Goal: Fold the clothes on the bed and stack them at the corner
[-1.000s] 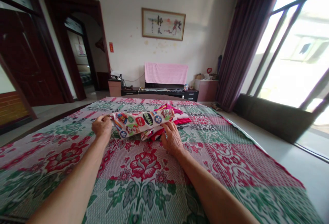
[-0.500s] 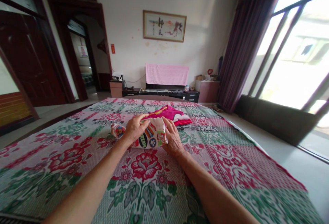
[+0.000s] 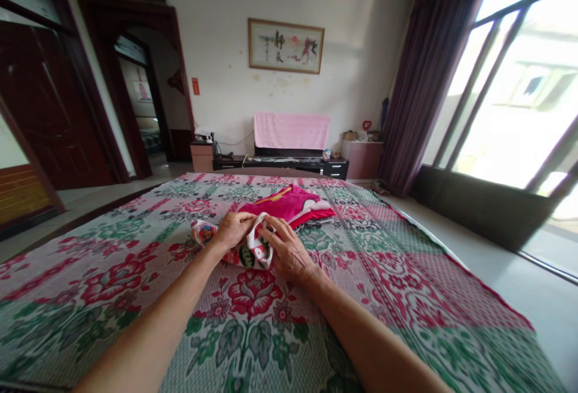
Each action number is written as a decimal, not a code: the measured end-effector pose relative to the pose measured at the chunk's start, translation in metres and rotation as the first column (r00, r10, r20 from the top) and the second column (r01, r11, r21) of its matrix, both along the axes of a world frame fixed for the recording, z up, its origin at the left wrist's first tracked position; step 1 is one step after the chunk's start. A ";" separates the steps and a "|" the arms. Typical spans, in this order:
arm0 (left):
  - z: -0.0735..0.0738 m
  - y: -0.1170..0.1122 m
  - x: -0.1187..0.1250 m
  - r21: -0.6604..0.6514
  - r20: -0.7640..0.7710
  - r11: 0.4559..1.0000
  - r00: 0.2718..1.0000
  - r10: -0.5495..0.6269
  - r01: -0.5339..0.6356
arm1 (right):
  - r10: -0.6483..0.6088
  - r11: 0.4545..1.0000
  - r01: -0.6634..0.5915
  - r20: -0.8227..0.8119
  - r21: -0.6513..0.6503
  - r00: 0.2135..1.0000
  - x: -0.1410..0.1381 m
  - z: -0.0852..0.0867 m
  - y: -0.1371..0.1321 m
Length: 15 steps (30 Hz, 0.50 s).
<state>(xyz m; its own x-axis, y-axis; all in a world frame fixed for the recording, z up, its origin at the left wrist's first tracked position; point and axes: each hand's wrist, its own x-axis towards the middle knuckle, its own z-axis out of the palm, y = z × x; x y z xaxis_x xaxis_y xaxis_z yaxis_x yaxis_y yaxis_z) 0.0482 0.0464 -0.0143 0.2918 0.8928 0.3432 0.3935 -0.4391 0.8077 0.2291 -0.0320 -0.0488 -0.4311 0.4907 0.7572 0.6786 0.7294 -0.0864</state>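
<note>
A white cloth with colourful printed patches and lettering point(image 3: 246, 257), probably a garment, lies bunched on the flowered bedspread point(image 3: 253, 339). My left hand point(image 3: 235, 230) grips its upper edge on the left, fingers closed. On the right, my right hand point(image 3: 286, 248) holds the folded-over right end, its fingers bent against the fabric. A printed part of the cloth point(image 3: 203, 232) sticks out left of my left wrist. Just beyond both hands is a magenta garment point(image 3: 289, 201) with white and red parts, lying flat and folded.
Past the bed's far edge stands a low black cabinet point(image 3: 289, 165) with a pink towel point(image 3: 291, 131) draped over something on it. A purple curtain point(image 3: 428, 80) and large window are at right. Doorways open at left.
My right hand has moved left, folding the right end of the printed cloth over toward my left hand. More of the magenta garment shows now.
</note>
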 end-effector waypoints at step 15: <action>0.003 0.003 -0.012 0.031 -0.131 0.994 0.985 0.112 -0.109 | 0.060 0.997 -0.062 -0.059 -0.034 0.996 0.000 -0.001 0.000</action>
<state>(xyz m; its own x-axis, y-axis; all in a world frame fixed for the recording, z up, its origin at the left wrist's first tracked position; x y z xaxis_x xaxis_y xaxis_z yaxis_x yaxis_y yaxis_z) 0.0366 0.0493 -0.0115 0.2362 0.9143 0.3290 0.5436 -0.4049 0.7352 0.2291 -0.0317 -0.0493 -0.4172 0.4921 0.7641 0.6261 0.7650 -0.1509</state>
